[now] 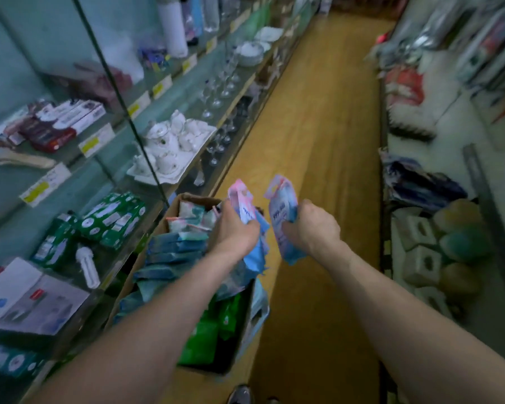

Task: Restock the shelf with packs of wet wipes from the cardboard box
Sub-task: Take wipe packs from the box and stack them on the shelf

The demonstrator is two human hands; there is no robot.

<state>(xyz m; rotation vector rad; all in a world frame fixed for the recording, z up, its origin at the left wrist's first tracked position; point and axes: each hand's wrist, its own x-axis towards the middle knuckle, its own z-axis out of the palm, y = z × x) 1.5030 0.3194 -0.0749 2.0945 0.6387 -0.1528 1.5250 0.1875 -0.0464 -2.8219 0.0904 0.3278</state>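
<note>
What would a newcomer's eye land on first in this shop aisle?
Dead centre, the left hand grips a pink-and-blue pack and the right hand a second pack. Below and left sits the cardboard box, crammed with blue packs and green packs. Up and left of it, a white tea set stands out.

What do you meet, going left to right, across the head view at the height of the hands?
Green boxes → cardboard box → left hand gripping first pack → second pack → right hand gripping it → pale blocks.
</note>
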